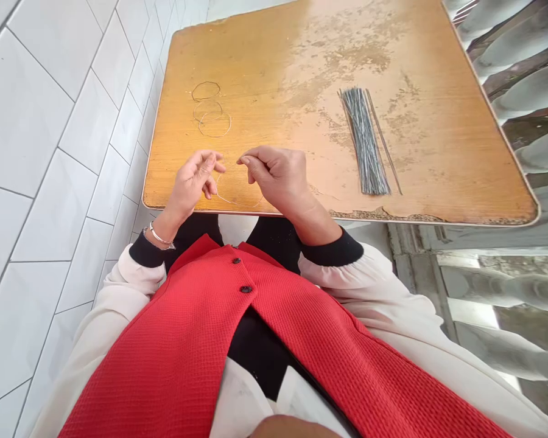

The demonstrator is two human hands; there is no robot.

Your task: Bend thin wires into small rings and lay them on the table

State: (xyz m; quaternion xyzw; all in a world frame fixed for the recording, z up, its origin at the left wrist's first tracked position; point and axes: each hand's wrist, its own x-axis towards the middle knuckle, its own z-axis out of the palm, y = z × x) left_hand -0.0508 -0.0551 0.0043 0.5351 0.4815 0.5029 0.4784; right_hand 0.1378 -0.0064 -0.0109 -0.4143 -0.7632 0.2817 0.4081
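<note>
The right hand (276,176) is closed in a pinch, thumb against forefinger, seemingly on a thin wire (234,202) that curves below it at the near edge of the table (256,55). The left hand (196,179) faces it from the left, fingers half curled and thumb laid near their tips; the wire rises to these fingers, but whether they grip it or only steady it I cannot tell. The step in hand looks like rounding the wire into a ring, and the next move probably calls for bringing its two ends together and keeping the curve even while they are joined, with a light hold so that it does not spring open. Just beyond the left hand, on the left of the table, lie three wire rings (206,83) in a loose row, the nearer two overlapping. Well to the right is a bundle of straight grey wires (366,143), with a loose rod (383,141) along its right side. Part of the worked wire is hidden behind the right hand, and its ends are too fine to make out at the fingertips. How the rings are closed cannot be seen either, and the table's far edge is partly cut off by the top of the view.
</note>
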